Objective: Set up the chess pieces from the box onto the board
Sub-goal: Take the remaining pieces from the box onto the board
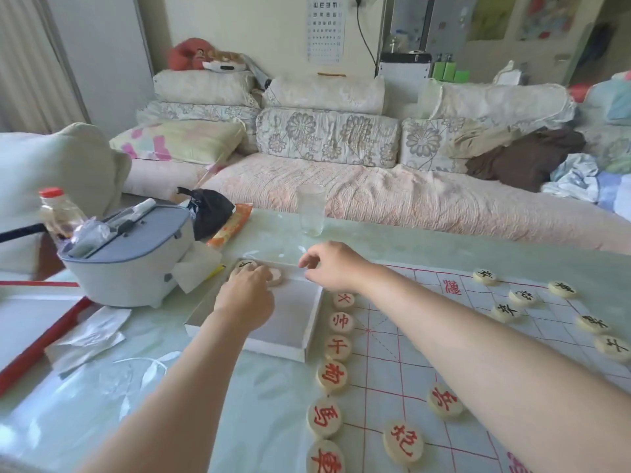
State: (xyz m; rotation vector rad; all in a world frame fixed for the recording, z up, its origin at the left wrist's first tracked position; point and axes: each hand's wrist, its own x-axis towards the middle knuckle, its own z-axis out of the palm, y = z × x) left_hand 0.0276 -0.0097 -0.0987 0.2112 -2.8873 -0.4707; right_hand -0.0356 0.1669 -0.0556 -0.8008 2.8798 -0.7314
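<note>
While the remaining round wooden chess pieces (277,275) lay at the shallow white box's (290,322) upper-left corner, my left hand (246,298) sat over them, nearer, grip unseen; my right hand (329,268) hovered just right, loosely curled, empty.

round pieces (341,322) — red 帅, 馬, 兵

A floral-cushioned sofa (327,138) lines the pale wall (266,25), an eye chart (324,27) hanging above in daylight.
</note>
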